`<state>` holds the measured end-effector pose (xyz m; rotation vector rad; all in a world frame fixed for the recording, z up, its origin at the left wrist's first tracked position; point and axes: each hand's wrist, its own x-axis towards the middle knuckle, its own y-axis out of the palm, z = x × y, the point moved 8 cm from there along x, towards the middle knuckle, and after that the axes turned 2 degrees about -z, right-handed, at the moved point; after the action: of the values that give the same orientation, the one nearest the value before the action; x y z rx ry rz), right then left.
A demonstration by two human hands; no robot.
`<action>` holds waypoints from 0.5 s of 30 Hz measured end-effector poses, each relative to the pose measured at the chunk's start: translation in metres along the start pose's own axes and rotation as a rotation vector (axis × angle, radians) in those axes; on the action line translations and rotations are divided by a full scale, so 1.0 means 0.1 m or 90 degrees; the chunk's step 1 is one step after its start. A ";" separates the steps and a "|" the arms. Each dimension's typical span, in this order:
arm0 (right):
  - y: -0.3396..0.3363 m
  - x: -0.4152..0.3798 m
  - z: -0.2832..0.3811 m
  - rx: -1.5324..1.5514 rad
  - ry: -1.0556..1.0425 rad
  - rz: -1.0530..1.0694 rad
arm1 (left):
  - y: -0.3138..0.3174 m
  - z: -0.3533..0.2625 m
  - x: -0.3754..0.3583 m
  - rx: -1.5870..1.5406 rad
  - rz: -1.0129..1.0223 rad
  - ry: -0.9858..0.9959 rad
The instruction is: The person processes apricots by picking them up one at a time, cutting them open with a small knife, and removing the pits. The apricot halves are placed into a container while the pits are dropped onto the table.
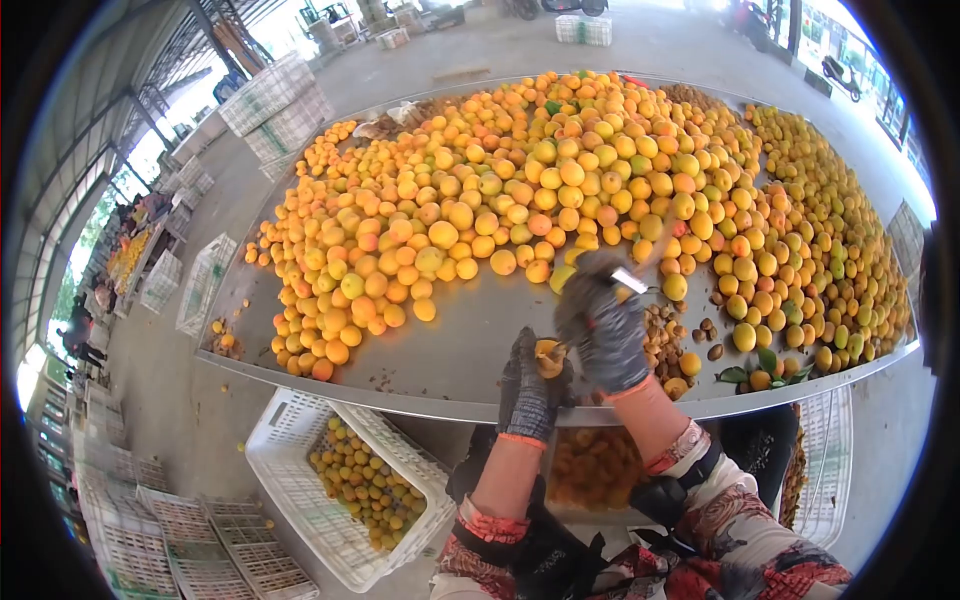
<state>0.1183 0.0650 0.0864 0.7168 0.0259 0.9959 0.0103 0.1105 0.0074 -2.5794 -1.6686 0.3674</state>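
Note:
My left hand (528,392), in a grey knit glove, is closed around a cut-open apricot (549,357) just above the table's near edge. Right beside it, my gloved right hand (603,325) is smeared by motion. It grips a tool (629,281) with a shiny metal part and what looks like a blurred brown handle pointing up and away; its working end is hidden. A large heap of whole apricots (470,200) covers the metal table (460,340) beyond both hands. Brown pits (714,352) and cut pieces (662,340) lie right of my right hand.
Below the table edge, a white crate (275,440) at left holds greenish-yellow apricots (365,480). A container of orange apricot pieces (597,465) sits under my forearms. Another white crate (828,460) stands at right. Green leaves (767,360) lie near the table's right front. Stacked crates (275,105) stand behind at left.

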 end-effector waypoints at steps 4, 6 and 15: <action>-0.17 -0.04 -0.11 0.001 0.143 -0.036 | 0.05 0.33 -0.09 -0.448 0.012 -0.255; -0.20 -0.10 -0.21 -0.383 0.084 0.063 | 0.05 0.50 0.05 -0.435 -0.043 -0.195; -0.15 -0.51 -0.16 -0.716 -0.138 0.162 | -0.01 0.22 -0.06 -0.504 -0.031 -0.110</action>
<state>0.0958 0.0297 0.0505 -0.2247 -0.7748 0.9841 0.0019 0.1041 -0.0126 -3.0718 -2.2991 -0.1184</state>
